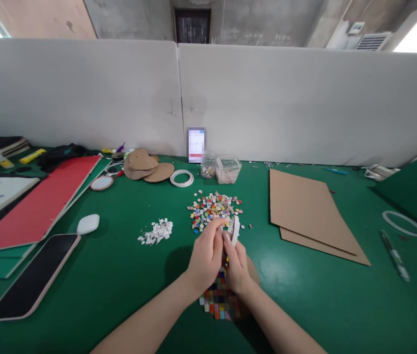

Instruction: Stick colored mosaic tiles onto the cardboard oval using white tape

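Two bare hands, ours, met over the green table [120,280], near the middle of our side. Our right hand [238,268] gripped a white roll [235,229] between thumb and fingers, its ring turned nearly edge-on to us. Our left hand [204,258] was close beside it, fingers curled in towards the roll, though we could not tell whether they pinched anything. Below both hands we saw a patch of coloured squares [217,300], set in rows and partly covered by our right hand. Just beyond the roll lay a loose heap of small tiles [211,206] in mixed colours, and to its left a smaller pile of white scraps [156,231]. Farther back we had a clear jar [208,170] beside a clear box [229,170], with cardboard discs [159,172] to the left of them. Two overlapping cardboard sheets [300,201] rested to our right, and a dark-screened phone [35,278] lay well apart on our left.
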Motion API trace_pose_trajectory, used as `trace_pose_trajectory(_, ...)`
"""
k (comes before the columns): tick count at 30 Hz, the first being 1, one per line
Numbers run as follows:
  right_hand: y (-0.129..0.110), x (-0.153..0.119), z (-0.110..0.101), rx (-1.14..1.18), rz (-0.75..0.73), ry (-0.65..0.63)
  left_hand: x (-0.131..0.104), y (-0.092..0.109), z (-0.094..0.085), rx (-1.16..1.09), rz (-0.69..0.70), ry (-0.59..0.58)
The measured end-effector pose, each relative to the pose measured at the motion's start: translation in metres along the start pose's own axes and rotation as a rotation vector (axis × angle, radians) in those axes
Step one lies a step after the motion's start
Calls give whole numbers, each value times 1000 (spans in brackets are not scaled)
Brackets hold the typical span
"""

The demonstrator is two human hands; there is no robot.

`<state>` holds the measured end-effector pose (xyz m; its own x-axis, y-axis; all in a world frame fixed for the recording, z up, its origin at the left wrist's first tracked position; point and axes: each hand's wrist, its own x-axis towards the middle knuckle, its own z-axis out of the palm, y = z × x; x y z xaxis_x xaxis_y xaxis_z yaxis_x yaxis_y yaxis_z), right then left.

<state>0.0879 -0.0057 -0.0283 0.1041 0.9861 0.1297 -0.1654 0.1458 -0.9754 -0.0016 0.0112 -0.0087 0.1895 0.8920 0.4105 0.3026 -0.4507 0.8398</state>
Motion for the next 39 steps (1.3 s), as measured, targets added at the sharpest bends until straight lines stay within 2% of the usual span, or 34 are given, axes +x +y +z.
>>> trace_pose_trajectory(8,2,1,0,86,112,27,2,5,-1,-101,-126,66)
trace_pose_trajectory(11,-2,2,0,66,96,44,-1,6,2,-149,-148,31)
trace_pose_trajectory(15,-6,0,1,24,59,30,-5,5,5,-125,-125,21)
trace_pose_trajectory(24,4,-1,0,-40,55,123,-1,5,2,-70,-90,-46)
trace_pose_trajectory(30,7,-1,-1,-45,29,93,-1,3,2,-75,-82,-35)
trace_pose_trajectory(39,7,-1,1,-65,117,120,2,0,3,-99,-148,19)
